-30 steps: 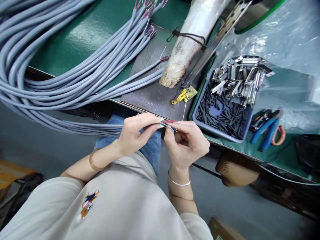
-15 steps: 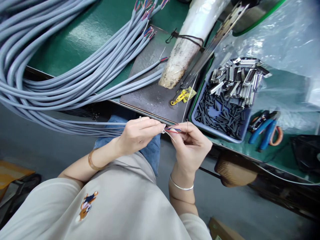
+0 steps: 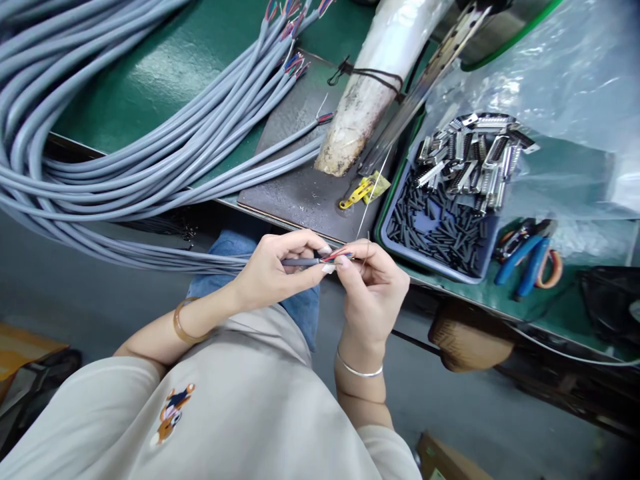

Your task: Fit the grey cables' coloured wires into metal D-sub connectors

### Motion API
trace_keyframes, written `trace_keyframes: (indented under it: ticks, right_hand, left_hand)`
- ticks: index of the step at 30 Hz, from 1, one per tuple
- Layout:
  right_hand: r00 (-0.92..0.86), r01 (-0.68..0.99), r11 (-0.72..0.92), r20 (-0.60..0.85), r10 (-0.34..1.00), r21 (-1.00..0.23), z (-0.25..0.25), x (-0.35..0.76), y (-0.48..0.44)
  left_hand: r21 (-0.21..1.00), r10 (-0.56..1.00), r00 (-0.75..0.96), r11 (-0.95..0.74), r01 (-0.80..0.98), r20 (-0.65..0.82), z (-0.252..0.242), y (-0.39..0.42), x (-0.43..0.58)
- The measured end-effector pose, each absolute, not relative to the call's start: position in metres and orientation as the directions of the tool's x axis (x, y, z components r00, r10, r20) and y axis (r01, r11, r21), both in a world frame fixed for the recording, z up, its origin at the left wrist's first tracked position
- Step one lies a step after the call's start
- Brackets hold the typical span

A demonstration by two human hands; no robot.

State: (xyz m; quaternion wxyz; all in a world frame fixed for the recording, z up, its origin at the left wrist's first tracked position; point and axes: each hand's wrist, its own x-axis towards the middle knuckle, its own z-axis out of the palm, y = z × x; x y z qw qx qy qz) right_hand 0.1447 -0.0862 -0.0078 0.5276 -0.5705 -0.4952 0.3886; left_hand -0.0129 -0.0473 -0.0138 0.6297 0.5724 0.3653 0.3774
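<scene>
A grey multi-core cable (image 3: 300, 262) runs into my left hand (image 3: 277, 267), whose fingers and thumb close round it near its stripped end. Thin coloured wires (image 3: 339, 255), red and blue among them, fan out of the jacket. My right hand (image 3: 373, 283) pinches these wires between thumb and forefinger, just right of my left fingertips. A fine thread-like strand (image 3: 370, 200) rises from the right fingers towards the bench. What lies inside the right fingers is partly hidden.
Many grey cables (image 3: 165, 160) with bared ends curve over the green bench. A wrapped post (image 3: 365, 93) stands above a dark plate (image 3: 295, 200) beside a yellow clip (image 3: 356, 195). At right are a bin (image 3: 450, 272) of black sleeves and metal connectors (image 3: 480, 150), then blue-handled pliers (image 3: 533, 267).
My left fingers have opened out from over the wires, so the cable's jacket now shows between them. My right hand has shifted slightly left and still pinches the wires.
</scene>
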Motion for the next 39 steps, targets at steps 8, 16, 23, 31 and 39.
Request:
trace_keyframes:
  ticks: [8, 16, 23, 31, 39]
  right_hand:
    - [0.194, 0.297, 0.154, 0.217, 0.957, -0.942, -0.008, 0.143, -0.089]
    - [0.161, 0.086, 0.089, 0.102, 0.982, -0.992, -0.005, 0.148, -0.082]
    - [0.320, 0.133, 0.145, 0.181, 0.930, -0.980, -0.002, 0.157, -0.075]
    - [0.087, 0.249, 0.259, 0.288, 0.954, -0.933, -0.005, 0.152, -0.083]
    - [0.044, 0.284, 0.313, 0.338, 0.940, -0.906, -0.005, 0.155, -0.082]
  left_hand:
    - [0.933, 0.904, 0.426, 0.188, -0.306, -0.043, -0.002, -0.045, -0.006]
    - [0.930, 0.887, 0.460, 0.203, -0.305, -0.042, 0.005, -0.042, -0.007]
    - [0.890, 0.889, 0.427, 0.322, -0.322, -0.167, 0.004, -0.037, -0.014]
    - [0.863, 0.853, 0.479, 0.389, -0.322, -0.206, 0.000, -0.035, -0.014]
    - [0.825, 0.802, 0.533, 0.479, -0.300, -0.271, 0.003, -0.034, -0.016]
